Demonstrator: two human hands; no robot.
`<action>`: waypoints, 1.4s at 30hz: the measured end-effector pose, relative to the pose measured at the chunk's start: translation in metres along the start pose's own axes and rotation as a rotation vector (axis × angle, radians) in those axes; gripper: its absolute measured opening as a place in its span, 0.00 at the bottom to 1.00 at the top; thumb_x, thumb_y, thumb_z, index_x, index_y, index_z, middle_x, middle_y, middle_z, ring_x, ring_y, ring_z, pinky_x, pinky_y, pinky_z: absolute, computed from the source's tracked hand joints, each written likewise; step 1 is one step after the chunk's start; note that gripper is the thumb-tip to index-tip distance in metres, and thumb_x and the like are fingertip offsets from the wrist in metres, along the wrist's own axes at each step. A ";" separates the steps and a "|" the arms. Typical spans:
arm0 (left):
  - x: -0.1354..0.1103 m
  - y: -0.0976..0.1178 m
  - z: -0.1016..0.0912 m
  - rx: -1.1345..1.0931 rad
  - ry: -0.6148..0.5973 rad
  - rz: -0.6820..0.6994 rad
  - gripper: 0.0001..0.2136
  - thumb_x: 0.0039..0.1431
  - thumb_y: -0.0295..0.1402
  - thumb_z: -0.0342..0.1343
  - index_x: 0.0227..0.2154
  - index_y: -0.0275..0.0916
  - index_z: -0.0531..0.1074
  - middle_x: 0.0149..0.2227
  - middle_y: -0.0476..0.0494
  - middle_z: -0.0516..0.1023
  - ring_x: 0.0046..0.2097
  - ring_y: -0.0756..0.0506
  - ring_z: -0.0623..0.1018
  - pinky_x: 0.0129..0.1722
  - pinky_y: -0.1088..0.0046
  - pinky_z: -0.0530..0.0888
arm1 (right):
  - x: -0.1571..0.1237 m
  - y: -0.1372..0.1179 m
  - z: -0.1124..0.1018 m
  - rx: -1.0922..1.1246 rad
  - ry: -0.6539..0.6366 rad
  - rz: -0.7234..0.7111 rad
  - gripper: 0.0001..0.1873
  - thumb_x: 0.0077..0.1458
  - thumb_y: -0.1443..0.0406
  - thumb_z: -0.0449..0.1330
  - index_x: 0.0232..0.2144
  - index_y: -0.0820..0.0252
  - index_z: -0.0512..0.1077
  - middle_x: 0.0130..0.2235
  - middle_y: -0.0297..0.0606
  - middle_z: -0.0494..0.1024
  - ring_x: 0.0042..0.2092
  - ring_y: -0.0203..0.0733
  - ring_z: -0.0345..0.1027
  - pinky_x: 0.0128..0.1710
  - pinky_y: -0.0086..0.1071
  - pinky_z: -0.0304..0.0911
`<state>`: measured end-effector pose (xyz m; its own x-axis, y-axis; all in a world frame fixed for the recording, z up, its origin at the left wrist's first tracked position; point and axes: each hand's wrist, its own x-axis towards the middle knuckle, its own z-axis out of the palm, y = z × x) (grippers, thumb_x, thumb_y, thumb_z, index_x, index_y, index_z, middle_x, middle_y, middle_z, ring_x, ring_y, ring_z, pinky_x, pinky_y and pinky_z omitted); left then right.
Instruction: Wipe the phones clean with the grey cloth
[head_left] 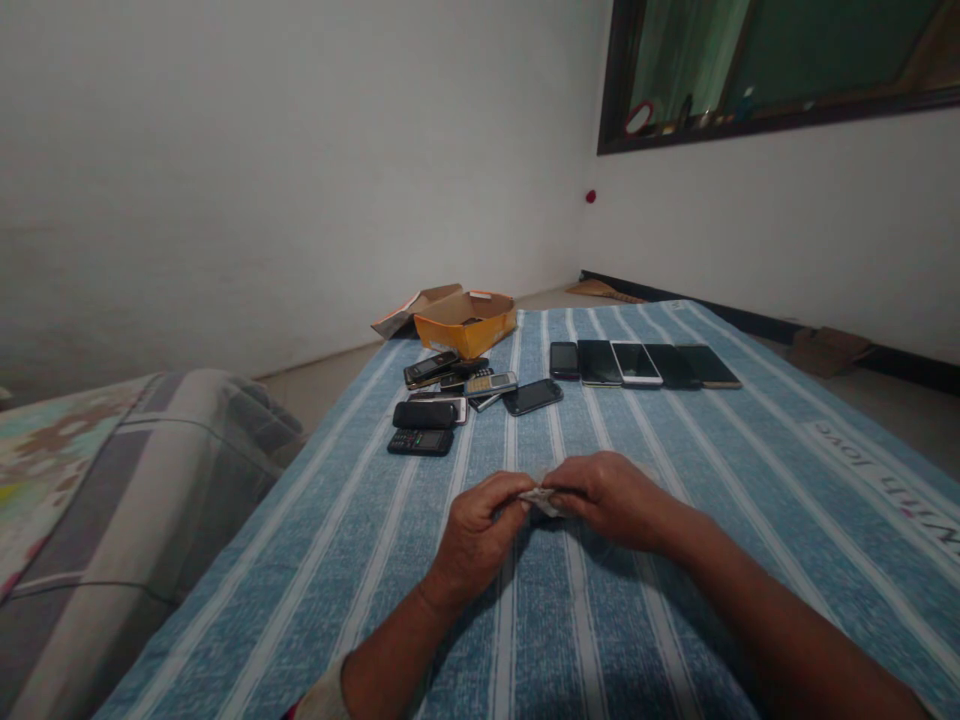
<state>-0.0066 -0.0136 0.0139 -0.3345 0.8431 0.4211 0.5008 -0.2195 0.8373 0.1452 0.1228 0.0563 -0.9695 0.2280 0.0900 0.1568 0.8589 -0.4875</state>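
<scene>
Pinched between the fingertips of both hands is a small crumpled white wipe point(543, 500), which could be paper or cloth. My left hand point(484, 530) grips its left end with thumb and fingers. From the other side, my right hand point(604, 497) is closed on the right end. Both hands are just above the blue striped cloth point(540, 640), with their fingertips almost meeting. Much of the wipe is hidden by the fingers. Beyond the hands, a touchscreen phone point(534, 397) lies beside a loose pile of old keypad phones point(491, 384). A black keypad phone point(420, 442) is nearest on the left.
An orange cardboard box point(457, 335) stands open at the far end, its lid point(412, 310) leaning beside it. Several smartphones form a row on the right, including a white one point(636, 364). Draped fabric point(187, 470) covers something at the left.
</scene>
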 end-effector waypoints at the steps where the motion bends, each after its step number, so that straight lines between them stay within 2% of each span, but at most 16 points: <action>1: 0.000 0.000 0.000 -0.002 -0.001 -0.009 0.07 0.59 0.29 0.56 0.35 0.39 0.80 0.34 0.44 0.83 0.37 0.45 0.81 0.43 0.67 0.77 | 0.000 0.001 -0.001 -0.006 -0.001 -0.001 0.09 0.62 0.70 0.57 0.37 0.59 0.78 0.37 0.39 0.81 0.38 0.40 0.71 0.38 0.31 0.55; 9: -0.002 -0.004 0.003 -0.023 0.024 -0.069 0.09 0.59 0.30 0.57 0.39 0.38 0.81 0.38 0.43 0.85 0.41 0.43 0.83 0.45 0.66 0.79 | -0.005 0.012 -0.014 -0.004 -0.047 0.040 0.08 0.60 0.71 0.58 0.34 0.61 0.78 0.33 0.38 0.80 0.34 0.37 0.70 0.34 0.29 0.54; 15: -0.002 -0.004 0.004 -0.020 0.065 -0.094 0.10 0.58 0.30 0.58 0.40 0.38 0.81 0.40 0.42 0.86 0.42 0.42 0.83 0.46 0.65 0.79 | -0.009 0.018 -0.024 0.024 -0.086 0.068 0.10 0.58 0.72 0.57 0.26 0.61 0.74 0.27 0.33 0.74 0.29 0.33 0.64 0.31 0.28 0.50; 25: -0.002 -0.005 0.003 -0.019 0.034 -0.077 0.10 0.60 0.30 0.57 0.39 0.39 0.82 0.40 0.43 0.86 0.43 0.43 0.83 0.48 0.66 0.78 | -0.014 0.024 -0.036 0.073 -0.118 0.124 0.11 0.56 0.72 0.56 0.23 0.61 0.72 0.25 0.30 0.71 0.28 0.33 0.63 0.29 0.28 0.49; 29: -0.002 -0.005 0.004 -0.031 0.029 -0.077 0.09 0.59 0.30 0.58 0.39 0.39 0.82 0.40 0.42 0.86 0.43 0.42 0.83 0.49 0.65 0.78 | -0.011 0.021 -0.030 0.046 -0.101 0.076 0.11 0.57 0.72 0.57 0.24 0.61 0.73 0.26 0.32 0.73 0.28 0.33 0.63 0.30 0.29 0.50; 37: -0.002 -0.005 0.004 -0.063 0.037 -0.058 0.09 0.59 0.30 0.58 0.38 0.39 0.82 0.43 0.40 0.85 0.46 0.40 0.82 0.52 0.62 0.76 | 0.000 0.001 -0.003 -0.111 0.021 0.010 0.08 0.60 0.71 0.59 0.31 0.61 0.77 0.32 0.38 0.79 0.32 0.36 0.66 0.32 0.30 0.48; 42: -0.003 -0.005 0.003 -0.067 0.026 -0.082 0.08 0.59 0.31 0.59 0.38 0.38 0.82 0.42 0.40 0.85 0.46 0.40 0.82 0.52 0.60 0.76 | -0.001 0.003 -0.004 -0.105 -0.003 0.006 0.08 0.60 0.71 0.59 0.31 0.61 0.77 0.31 0.37 0.78 0.31 0.35 0.65 0.31 0.29 0.47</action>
<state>-0.0058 -0.0133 0.0075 -0.3937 0.8466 0.3582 0.4168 -0.1829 0.8904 0.1473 0.1272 0.0588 -0.9690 0.2320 0.0848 0.1812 0.9009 -0.3944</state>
